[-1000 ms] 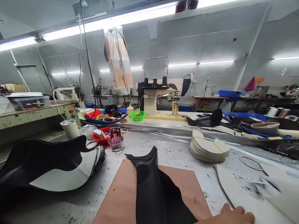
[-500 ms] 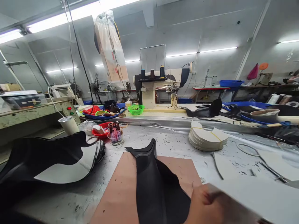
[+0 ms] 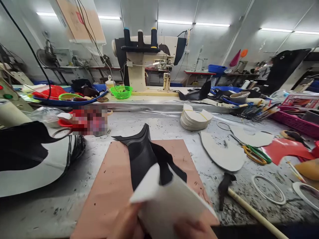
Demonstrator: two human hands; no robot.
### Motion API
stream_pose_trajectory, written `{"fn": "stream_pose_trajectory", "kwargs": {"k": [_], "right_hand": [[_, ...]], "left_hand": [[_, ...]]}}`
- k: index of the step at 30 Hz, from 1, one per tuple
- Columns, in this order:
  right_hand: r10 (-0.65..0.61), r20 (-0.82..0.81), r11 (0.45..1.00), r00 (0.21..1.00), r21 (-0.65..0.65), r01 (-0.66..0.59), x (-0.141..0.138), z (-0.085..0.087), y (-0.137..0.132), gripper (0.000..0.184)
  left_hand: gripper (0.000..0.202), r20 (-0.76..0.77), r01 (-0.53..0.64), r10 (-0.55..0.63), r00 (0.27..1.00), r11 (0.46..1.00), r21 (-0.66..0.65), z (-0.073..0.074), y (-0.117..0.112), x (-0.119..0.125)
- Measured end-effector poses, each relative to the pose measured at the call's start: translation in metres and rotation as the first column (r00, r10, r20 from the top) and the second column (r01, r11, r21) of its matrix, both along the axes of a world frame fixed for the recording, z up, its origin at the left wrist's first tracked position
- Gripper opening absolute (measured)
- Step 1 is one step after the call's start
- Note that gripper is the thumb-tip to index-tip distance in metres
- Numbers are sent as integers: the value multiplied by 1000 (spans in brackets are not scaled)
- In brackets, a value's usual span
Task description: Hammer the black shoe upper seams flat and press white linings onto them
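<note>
A white U-shaped sheet piece (image 3: 164, 202), blurred by motion, is held up over the front of the brown board. My left hand (image 3: 127, 219) is closed on its left edge. At its lower part is my right hand (image 3: 195, 227), smeared but with fingers gripping the same piece. Behind it a folded black leather piece (image 3: 141, 156) lies on the brown board (image 3: 104, 186), partly covered by the white piece. To the right rests another white U-shaped piece (image 3: 221, 152), flat on the table, and beyond it a banded stack of white pieces (image 3: 195, 119).
A hammer (image 3: 225, 191) lies right of the board, near rolls of tape (image 3: 269, 189) and green-and-orange-handled scissors (image 3: 256, 154). Stacked black pieces with white parts (image 3: 57, 162) stand at left. A sewing machine (image 3: 137, 73) and a green basket (image 3: 121, 92) are at the back.
The view has turned right and down, bringing the hammer and scissors into sight. My left hand has appeared, and both hands now hold the white piece above the board.
</note>
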State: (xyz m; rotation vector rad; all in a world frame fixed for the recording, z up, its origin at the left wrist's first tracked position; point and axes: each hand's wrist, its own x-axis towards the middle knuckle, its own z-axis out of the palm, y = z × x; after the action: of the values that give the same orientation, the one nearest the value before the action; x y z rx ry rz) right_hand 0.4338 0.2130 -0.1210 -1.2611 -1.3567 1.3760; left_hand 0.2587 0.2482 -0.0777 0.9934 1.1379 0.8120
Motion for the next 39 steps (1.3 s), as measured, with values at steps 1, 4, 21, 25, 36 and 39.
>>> {"fn": "stream_pose_trajectory", "kwargs": {"k": [1, 4, 21, 25, 36, 39], "right_hand": [[-31, -101, 996, 994, -90, 22, -5, 3, 5, 49], [-127, -382, 938, 915, -345, -14, -12, 11, 17, 61], [44, 271, 981, 962, -191, 9, -2, 25, 28, 29], [63, 320, 981, 945, -192, -1, -3, 30, 30, 38], [92, 334, 982, 938, -185, -31, -4, 28, 31, 31], [106, 338, 981, 935, -188, -43, -4, 29, 30, 26]], "left_hand": [[40, 76, -50, 60, 995, 991, -125, 1, 5, 2], [36, 230, -123, 248, 941, 884, -450, 3, 14, 4], [32, -655, 235, 19, 756, 925, 299, -10, 113, -64], [31, -675, 275, 57, 736, 885, 375, -13, 113, -63], [29, -639, 229, 172, 750, 838, 495, -37, 122, -63], [28, -647, 230, 195, 737, 827, 512, -38, 122, -62]]}}
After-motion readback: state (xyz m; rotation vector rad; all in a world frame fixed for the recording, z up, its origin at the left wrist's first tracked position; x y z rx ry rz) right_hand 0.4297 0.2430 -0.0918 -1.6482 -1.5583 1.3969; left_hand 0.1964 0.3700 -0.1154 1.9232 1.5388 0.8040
